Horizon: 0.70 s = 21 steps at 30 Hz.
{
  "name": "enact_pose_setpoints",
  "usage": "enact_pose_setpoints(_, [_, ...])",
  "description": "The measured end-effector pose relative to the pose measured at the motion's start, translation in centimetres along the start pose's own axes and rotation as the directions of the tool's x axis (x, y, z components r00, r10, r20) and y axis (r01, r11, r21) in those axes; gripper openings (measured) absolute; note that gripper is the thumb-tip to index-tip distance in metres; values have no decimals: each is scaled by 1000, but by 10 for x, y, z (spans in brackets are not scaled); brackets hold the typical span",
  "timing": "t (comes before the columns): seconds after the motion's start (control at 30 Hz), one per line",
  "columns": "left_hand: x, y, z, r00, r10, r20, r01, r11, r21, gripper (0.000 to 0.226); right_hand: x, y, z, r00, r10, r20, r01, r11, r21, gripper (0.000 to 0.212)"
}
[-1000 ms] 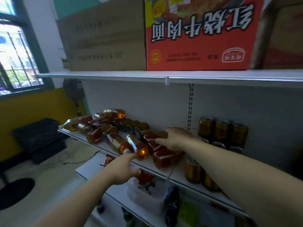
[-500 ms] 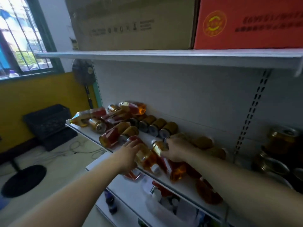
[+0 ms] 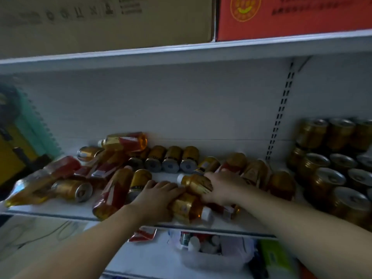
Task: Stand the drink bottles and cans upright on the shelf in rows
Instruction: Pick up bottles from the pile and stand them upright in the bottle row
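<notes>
Amber drink bottles with red labels and gold cans lie jumbled on the white shelf (image 3: 60, 210). My left hand (image 3: 155, 200) wraps a lying bottle (image 3: 189, 208) whose white cap points right, near the shelf's front edge. My right hand (image 3: 225, 188) grips a second lying bottle (image 3: 194, 183), cap to the left, just behind the first. A row of lying gold cans (image 3: 171, 158) lines the back wall. Upright gold cans (image 3: 326, 178) stand in rows on the right section.
A brown carton (image 3: 104, 21) and a red carton (image 3: 291, 15) sit on the shelf above. A lower shelf holds a clear bag of small bottles (image 3: 209, 250) and a red packet (image 3: 144, 234). Left of the unit are a yellow wall and a fan.
The view has swung closer to the shelf and to the right. Both hands have closed on bottles at the front middle; the left hand has shifted right onto the front one.
</notes>
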<state>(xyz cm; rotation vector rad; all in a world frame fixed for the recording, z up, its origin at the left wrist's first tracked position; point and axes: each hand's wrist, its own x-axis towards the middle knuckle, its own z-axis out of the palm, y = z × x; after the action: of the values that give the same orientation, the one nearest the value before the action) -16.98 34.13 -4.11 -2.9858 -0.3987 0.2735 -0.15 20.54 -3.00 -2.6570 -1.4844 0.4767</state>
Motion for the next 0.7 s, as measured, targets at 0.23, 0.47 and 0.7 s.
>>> enact_pose_setpoints(0.23, [-2, -11, -3, 966, -186, -179, 41, 795, -605, 85, -36, -3, -30, 881, 277, -384, -127, 919, 373, 67])
enact_pose_setpoints(0.47, [11, 10, -18, 957, -247, -152, -67, 320, -945, 68, -78, 18, -29, 774, 563, -290, 55, 397, 916, 35])
enact_pose_setpoints(0.7, [33, 95, -52, 973, -113, -199, -184, 125, -975, 47, -148, 58, -21, 728, 681, -81, 206, -105, 973, 32])
